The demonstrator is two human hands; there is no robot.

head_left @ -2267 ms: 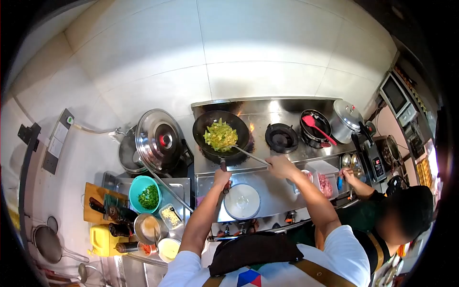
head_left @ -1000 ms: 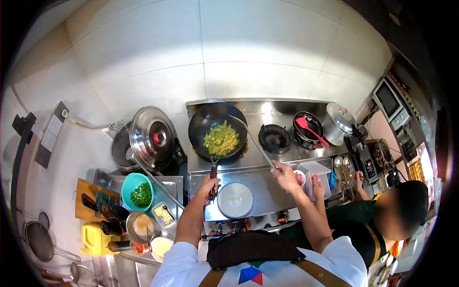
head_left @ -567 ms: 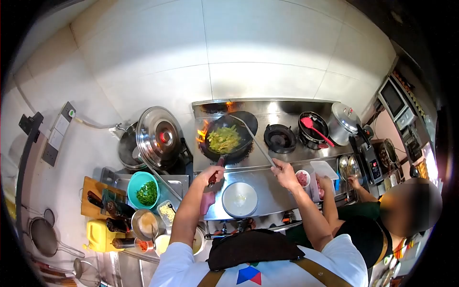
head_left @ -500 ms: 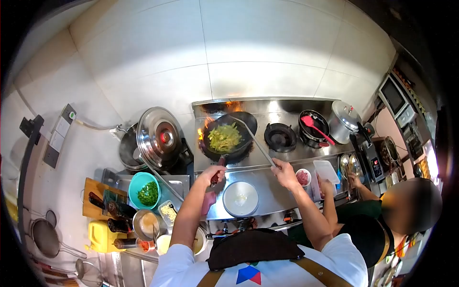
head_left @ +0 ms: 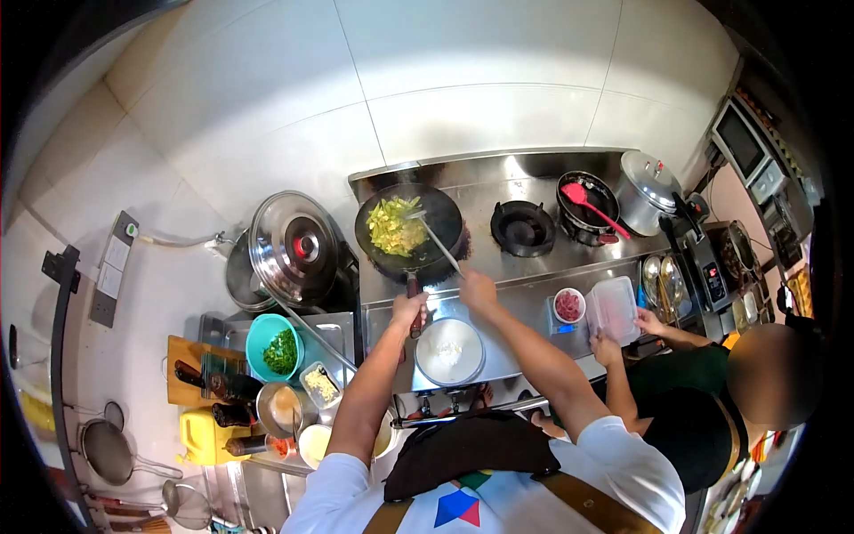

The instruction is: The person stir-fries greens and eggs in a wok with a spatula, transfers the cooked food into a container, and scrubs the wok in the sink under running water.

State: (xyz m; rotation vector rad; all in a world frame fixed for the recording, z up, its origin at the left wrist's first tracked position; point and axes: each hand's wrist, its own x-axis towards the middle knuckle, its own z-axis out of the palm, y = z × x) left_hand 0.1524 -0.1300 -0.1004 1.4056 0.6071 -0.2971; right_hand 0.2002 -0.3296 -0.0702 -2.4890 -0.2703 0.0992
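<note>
The wok (head_left: 447,211) sits at the left end of the stove, green-and-yellow food (head_left: 395,226) inside, mostly toward 9 o'clock. Its handle (head_left: 414,287) points to 6 o'clock, where the left hand (head_left: 409,311) is closed around it. The right hand (head_left: 479,292), between 4 and 5 o'clock of the wok, grips the ladle (head_left: 441,241), whose head is at the food. From the wok, a white bowl (head_left: 430,349) is at 5 o'clock, a bare burner (head_left: 523,229) at 3, then a pan (head_left: 571,184) with a red spatula (head_left: 601,212). At 4 o'clock are a cup of meat (head_left: 569,305) and a clear tub (head_left: 614,307) held by a co-worker's hands (head_left: 608,348). A big lid (head_left: 283,233) leans at 9; a teal bowl (head_left: 256,340) of greens (head_left: 281,352) lies at 8.
</note>
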